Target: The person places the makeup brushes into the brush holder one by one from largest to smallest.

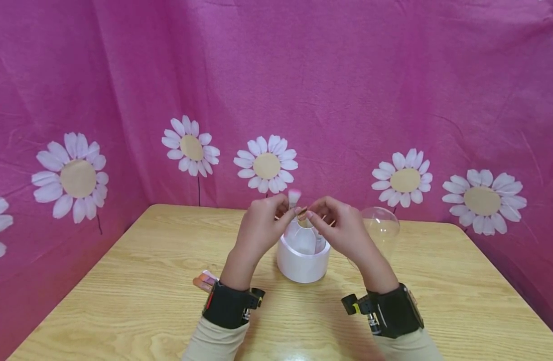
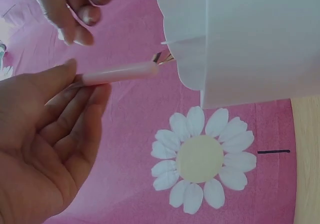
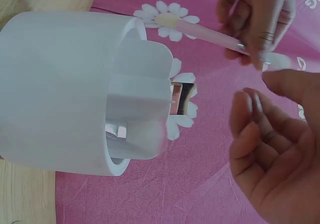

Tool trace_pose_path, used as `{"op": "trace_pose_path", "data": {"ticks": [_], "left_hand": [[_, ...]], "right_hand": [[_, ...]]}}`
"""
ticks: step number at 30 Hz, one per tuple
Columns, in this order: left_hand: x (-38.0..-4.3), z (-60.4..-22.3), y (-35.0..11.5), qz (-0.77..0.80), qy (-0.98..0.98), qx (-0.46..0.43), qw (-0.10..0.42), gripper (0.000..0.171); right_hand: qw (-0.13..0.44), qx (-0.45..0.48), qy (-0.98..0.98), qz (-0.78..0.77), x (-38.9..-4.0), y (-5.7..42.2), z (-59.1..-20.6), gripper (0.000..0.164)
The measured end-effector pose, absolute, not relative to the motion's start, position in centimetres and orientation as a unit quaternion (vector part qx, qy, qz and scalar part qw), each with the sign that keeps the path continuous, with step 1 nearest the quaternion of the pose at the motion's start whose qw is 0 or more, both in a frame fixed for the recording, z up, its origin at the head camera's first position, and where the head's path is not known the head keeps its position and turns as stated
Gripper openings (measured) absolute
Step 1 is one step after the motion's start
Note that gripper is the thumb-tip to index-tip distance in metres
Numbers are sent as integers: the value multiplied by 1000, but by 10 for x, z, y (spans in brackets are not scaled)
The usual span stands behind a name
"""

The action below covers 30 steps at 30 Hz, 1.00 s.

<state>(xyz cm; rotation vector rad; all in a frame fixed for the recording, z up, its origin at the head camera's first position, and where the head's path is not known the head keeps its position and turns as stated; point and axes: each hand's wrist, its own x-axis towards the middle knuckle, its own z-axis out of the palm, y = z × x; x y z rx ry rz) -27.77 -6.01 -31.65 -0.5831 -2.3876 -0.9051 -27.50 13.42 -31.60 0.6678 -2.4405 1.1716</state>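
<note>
Head view puts both hands just above a white container [image 1: 302,268] on the bench [image 1: 145,281]. The left hand [image 1: 260,223], the nearer, pinches a pale pink brush [image 3: 215,37], bristles up, long axis roughly upright, its handle pointing down toward the container. The right hand [image 1: 344,225] is loosely curled, holding nothing, beside the bristle end; contact I can't tell. White letters [image 3: 313,3] on the pink curtain [image 1: 303,75] read "NG".
</note>
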Motion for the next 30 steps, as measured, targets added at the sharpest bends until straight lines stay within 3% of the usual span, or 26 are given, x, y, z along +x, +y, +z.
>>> {"op": "trace_pose_path", "data": {"ticks": [6, 13, 30], "left_hand": [[-276, -315, -56, -406, -834, -238, 287, 16], [-273, -314, -49, -428, -822, -246, 284, 17], [-273, -313, -48, -416, -835, -243, 267, 17]], "right_hand": [[152, 251, -873, 390, -275, 130, -318, 18], [169, 265, -868, 385, -275, 128, -319, 6], [190, 276, -858, 388, -277, 130, -321, 5]]}}
